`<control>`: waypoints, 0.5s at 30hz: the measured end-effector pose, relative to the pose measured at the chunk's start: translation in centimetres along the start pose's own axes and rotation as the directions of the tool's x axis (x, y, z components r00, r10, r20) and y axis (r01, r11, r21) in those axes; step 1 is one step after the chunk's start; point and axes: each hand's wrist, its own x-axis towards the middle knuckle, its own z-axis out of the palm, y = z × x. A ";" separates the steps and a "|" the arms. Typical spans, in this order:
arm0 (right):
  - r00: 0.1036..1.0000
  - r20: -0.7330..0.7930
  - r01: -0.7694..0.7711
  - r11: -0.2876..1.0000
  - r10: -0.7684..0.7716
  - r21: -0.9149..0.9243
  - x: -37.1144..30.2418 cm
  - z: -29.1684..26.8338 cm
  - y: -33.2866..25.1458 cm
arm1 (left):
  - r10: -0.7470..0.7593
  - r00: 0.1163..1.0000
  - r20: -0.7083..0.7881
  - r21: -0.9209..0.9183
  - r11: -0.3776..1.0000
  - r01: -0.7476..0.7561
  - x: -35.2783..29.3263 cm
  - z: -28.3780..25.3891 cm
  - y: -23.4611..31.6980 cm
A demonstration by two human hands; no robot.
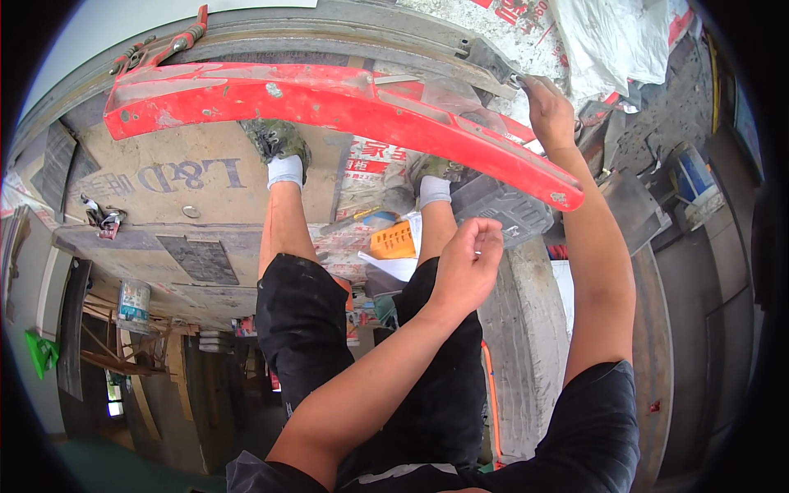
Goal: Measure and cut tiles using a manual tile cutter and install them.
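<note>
A long red-framed tile cutter (320, 103) lies across the view in front of my feet, its paint chipped and dusty. Grey metal rails (329, 34) run along its far side, and a red lever with springs (182, 41) sits at the left. At the rails' right end, my right hand (552, 113) has its fingers closed on a small metal fitting (518, 80). My left hand (470, 261) is held up in front of my body, just nearer than the red frame. Its fingers are curled; whatever they may hold is too small to name.
Beside my right foot lies a clear grey plastic case (505, 215), with an orange-yellow object (393, 241) near it. White plastic sacks (612, 41) are at the far right. Buckets stand at left (134, 302) and right (694, 182). Cardboard sheeting (222, 152) covers the floor.
</note>
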 end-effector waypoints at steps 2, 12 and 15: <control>1.000 -0.006 -0.008 1.000 0.008 0.015 0.3 0.1 -0.1 | -0.030 1.000 0.006 0.003 1.000 0.030 0.0 0.1 -0.1; 0.912 0.382 -0.008 0.938 0.149 -0.347 0.9 -7.9 -6.7 | -0.022 1.000 -0.004 -0.013 1.000 0.022 0.0 0.5 -0.1; 0.889 0.399 -0.028 0.896 0.226 -0.444 0.8 -8.9 -7.6 | -0.064 0.998 0.026 -0.004 0.998 0.064 0.2 0.6 0.0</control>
